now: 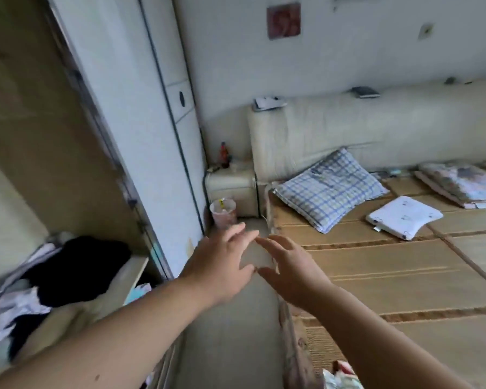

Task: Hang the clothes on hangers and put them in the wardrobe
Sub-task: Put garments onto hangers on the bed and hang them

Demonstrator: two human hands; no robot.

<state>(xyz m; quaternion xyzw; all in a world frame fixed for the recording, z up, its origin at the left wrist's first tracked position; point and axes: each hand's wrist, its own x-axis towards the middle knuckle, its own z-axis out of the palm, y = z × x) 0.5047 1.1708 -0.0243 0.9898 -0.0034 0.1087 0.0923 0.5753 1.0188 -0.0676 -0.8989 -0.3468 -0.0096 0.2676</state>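
My left hand (222,262) and my right hand (289,270) are stretched out in front of me over the floor strip between wardrobe and bed, fingers spread and empty, fingertips nearly meeting. The wardrobe (129,113) stands at the left with its white sliding door (118,80) pushed aside and a dim interior (26,122) showing. A pile of clothes (76,268), black and pale pieces, lies on a shelf inside the wardrobe at the lower left. A bit of patterned cloth (340,374) shows at the bottom edge by the bed. No hanger is in sight.
A bed with a bamboo mat (376,270) fills the right, carrying a checked pillow (331,189), a white pad (404,217) and folded bedding (460,186). A nightstand (233,189) and a plastic cup (223,211) stand at the far end of the narrow floor strip (230,332).
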